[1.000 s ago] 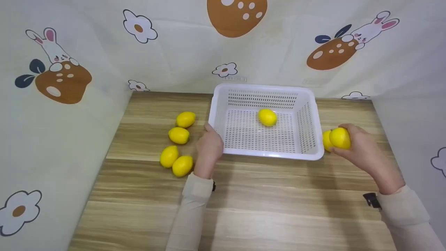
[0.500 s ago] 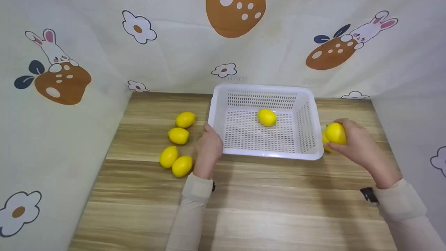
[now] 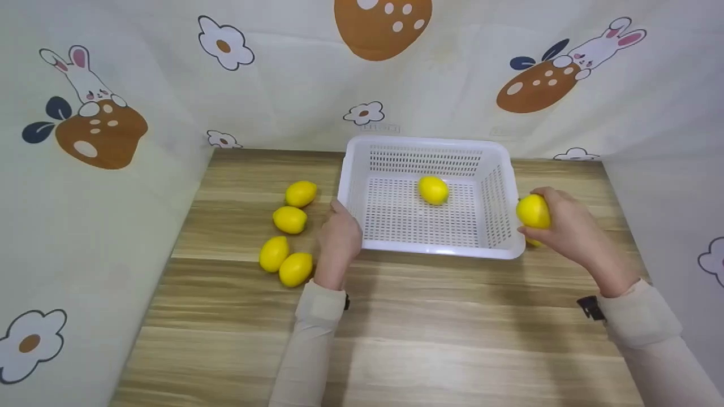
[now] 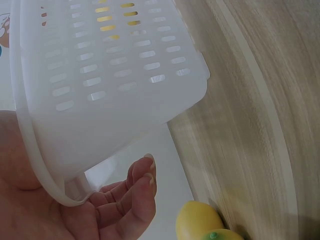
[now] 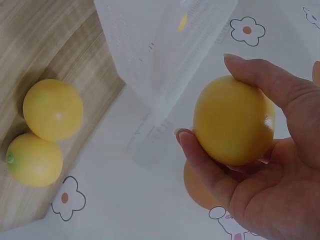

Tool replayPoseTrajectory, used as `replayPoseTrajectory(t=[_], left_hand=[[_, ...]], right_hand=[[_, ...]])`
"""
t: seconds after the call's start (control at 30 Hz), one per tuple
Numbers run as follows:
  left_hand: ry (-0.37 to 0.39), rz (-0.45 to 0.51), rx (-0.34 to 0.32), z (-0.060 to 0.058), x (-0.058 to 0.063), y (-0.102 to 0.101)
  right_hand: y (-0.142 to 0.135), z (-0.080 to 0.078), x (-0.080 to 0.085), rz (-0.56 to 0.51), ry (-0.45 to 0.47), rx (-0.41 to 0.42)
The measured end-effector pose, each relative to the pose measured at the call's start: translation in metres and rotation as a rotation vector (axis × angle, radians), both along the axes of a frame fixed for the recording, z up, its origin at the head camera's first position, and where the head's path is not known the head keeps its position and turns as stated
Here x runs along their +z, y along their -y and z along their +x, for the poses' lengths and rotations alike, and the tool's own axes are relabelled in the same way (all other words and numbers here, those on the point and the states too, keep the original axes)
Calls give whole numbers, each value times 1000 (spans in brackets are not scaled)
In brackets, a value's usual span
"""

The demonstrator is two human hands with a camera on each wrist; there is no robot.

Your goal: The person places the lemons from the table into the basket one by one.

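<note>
Apparently light, slightly flexible plastic: white basket (image 3: 435, 250); I judge rim (image 4: 26, 125) good for hold. Left hand (image 3: 340, 233) curls fingers around it. Right hand (image 3: 572, 234) pinches lemon (image 3: 533, 211) between thumb and fingers, near basket. Lemon seems firm, maybe slippery; best hold around middle.

Four lemons (image 3: 290, 220) lie left of the basket (image 3: 435, 250).
</note>
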State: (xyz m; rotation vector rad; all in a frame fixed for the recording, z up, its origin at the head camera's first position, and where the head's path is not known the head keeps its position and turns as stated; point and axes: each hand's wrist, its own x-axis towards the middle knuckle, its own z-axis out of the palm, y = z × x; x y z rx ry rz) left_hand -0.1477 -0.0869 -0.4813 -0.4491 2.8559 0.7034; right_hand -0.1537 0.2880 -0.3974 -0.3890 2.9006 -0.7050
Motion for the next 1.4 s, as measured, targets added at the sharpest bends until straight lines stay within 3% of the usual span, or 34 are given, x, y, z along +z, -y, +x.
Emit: replayPoseTrajectory(t=[0.33,1.4], left_hand=[[12,10,19,-1,0,0],[2,-45,-5,-1,-1,0]], right_hand=[[10,-9,1,2,74,4],[40,-28,3,-10,120,33]])
